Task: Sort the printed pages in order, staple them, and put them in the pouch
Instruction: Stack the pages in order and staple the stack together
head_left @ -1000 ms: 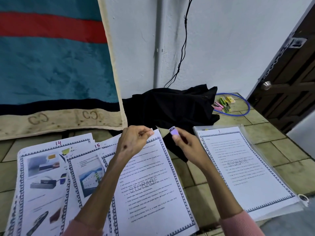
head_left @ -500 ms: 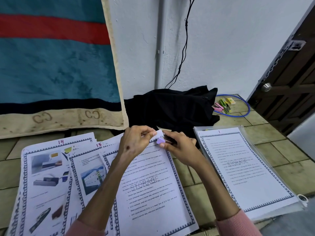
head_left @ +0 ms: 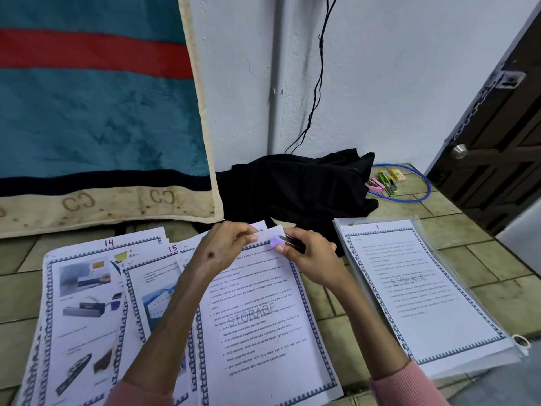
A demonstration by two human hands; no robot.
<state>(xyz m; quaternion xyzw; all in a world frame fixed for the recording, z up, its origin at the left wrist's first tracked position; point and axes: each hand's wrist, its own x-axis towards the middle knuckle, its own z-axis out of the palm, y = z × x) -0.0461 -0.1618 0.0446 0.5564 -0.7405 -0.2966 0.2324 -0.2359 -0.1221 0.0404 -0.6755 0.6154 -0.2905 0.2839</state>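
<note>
Head view, looking down at a tiled floor (head_left: 456,227) spread with printed pages. Middle stack of text pages (head_left: 263,326), watermarked STORAGE, taken as the landmark. At its top edge, left hand (head_left: 222,247) with thumb and fingers pinched on the upper corner of the sheets, lifted slightly off the floor. Just right of that corner, right hand (head_left: 310,256) curled around a small purple stapler (head_left: 277,241), its dark metal part pointing away from the stack; mouth possibly over the paper edge, hard to tell at this angle. Left of the stack, partly under it, page marked 15 (head_left: 155,291), and further left page marked 14 (head_left: 85,303), both with pictures. Right of the stack, apart from it across bare tiles, page marked 1 (head_left: 424,294) lying on top of a clear plastic pouch (head_left: 456,259). Beyond the stack's top edge, a heap of black cloth (head_left: 295,186) against the white wall (head_left: 380,83). Far right of that cloth, coloured staplers (head_left: 383,181) inside a blue ring (head_left: 421,186). Behind pages 14 and 15, a teal and red blanket (head_left: 96,112) hanging down. Pink sleeves (head_left: 407,385) at both wrists.
</note>
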